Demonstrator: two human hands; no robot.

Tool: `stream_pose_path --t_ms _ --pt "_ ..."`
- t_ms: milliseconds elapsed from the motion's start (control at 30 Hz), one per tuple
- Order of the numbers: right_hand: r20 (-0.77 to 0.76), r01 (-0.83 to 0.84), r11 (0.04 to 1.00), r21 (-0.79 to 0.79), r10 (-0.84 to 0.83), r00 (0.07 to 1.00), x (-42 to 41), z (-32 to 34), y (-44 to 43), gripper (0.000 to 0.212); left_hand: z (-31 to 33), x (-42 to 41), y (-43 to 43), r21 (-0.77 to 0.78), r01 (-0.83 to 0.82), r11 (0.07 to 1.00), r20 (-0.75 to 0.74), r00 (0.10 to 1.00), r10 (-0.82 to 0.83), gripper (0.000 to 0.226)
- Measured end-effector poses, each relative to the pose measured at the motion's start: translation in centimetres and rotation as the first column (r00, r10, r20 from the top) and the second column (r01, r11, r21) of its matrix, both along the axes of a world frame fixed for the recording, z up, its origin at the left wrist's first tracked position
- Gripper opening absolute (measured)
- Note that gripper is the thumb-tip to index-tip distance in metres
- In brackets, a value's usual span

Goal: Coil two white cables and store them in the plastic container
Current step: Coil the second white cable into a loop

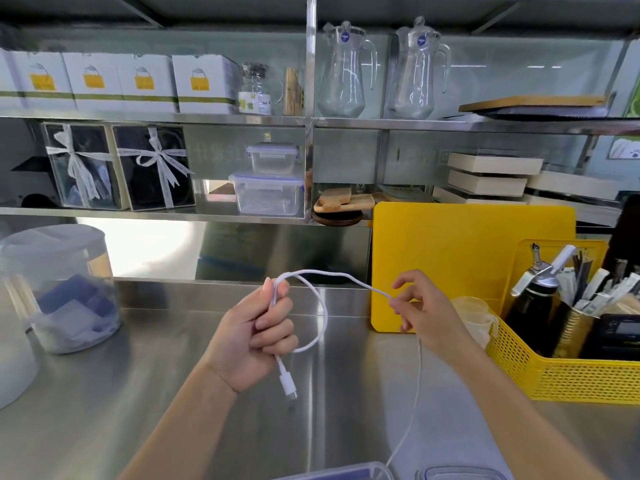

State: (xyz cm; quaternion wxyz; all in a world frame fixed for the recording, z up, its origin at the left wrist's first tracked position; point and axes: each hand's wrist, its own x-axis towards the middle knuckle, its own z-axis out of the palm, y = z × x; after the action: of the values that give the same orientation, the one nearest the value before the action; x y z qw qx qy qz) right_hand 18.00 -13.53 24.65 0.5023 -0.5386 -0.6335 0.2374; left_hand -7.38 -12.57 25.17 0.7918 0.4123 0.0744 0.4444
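My left hand (258,332) is closed around a white cable (323,308) above the steel counter. One loop curves out to the right of the fist, and the connector end (288,384) hangs below it. From the top of the fist the cable runs right to my right hand (420,306), which pinches it between thumb and fingertips. The remaining length drops from that hand down toward the bottom edge. A clear plastic container (349,472) with a blue rim shows partly at the bottom edge, with what looks like its lid (460,474) beside it. Only one white cable is visible.
A yellow perforated basket (568,379) with bottles and utensils stands at the right, with a yellow cutting board (460,258) leaning behind it. A round lidded tub (59,289) sits at the left. Shelves at the back hold boxes, clear containers and glass jugs.
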Motion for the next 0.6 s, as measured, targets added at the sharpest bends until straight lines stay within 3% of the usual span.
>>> stream_pose_path --t_ms 167,267,333,433,533,600 --pt "0.079 -0.049 0.996 -0.075 0.055 0.995 -2.4 -2.0 -0.4 0.011 1.1 -0.3 0.5 0.004 -0.091 0.996 0.147 0.985 0.090 0.032" --pt "0.070 -0.185 0.971 -0.151 0.197 0.978 -3.1 -3.7 -1.5 0.024 2.1 -2.2 1.3 0.015 -0.171 0.985 0.242 0.956 0.163 0.027" --pt "0.002 -0.166 0.984 -0.071 0.167 0.986 -3.7 -4.4 -2.1 0.033 2.6 -3.3 1.7 0.035 -0.144 0.989 0.319 0.939 0.126 0.020" --pt "-0.136 -0.038 0.988 0.150 0.059 0.989 -3.2 -4.2 -1.8 0.036 2.4 -4.0 2.1 -0.045 -0.261 0.964 0.278 0.924 0.263 0.022" --pt "0.139 0.020 0.907 0.421 -0.087 0.986 -2.2 -3.8 -1.1 0.018 1.8 -3.9 2.1 -0.127 -0.270 0.955 0.307 0.904 0.296 0.025" --pt "0.499 -0.006 0.859 0.513 -0.292 0.816 -1.3 -3.9 -0.7 0.026 1.4 -3.9 2.1 -0.150 -0.283 0.947 0.281 0.907 0.315 0.025"
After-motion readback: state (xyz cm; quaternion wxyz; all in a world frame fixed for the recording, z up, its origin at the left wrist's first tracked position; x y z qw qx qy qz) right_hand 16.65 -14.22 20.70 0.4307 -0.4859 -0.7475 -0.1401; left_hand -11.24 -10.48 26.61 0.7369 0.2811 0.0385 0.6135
